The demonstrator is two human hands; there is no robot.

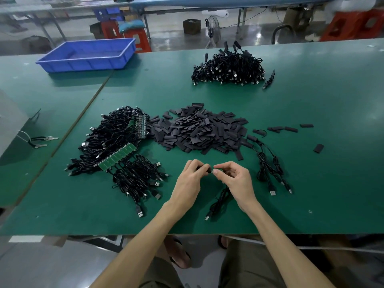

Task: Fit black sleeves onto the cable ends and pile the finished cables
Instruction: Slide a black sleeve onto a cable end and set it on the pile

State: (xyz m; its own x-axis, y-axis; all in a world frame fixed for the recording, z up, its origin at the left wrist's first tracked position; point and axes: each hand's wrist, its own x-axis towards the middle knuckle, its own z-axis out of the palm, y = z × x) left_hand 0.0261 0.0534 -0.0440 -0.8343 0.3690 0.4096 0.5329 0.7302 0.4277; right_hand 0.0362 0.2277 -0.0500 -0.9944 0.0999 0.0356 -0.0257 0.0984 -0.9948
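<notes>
My left hand [190, 178] pinches a black sleeve [204, 169] just above the green table. My right hand [233, 179] pinches the end of a black cable [218, 201] against it; the cable trails down toward the table's near edge. A heap of loose black sleeves [199, 129] lies just beyond my hands. To the left lies a tangle of unsleeved cables with green circuit boards [116, 142]. A pile of sleeved cables [228, 68] sits far back on the right. Two or three sleeved cables [270, 163] lie to the right of my hands.
A blue plastic tray [87, 56] stands at the back left of the green table [311, 100]. A few stray sleeves [291, 128] are scattered on the right. Small metal clips with a cord [41, 141] lie at the left. Stools and a fan stand behind the table.
</notes>
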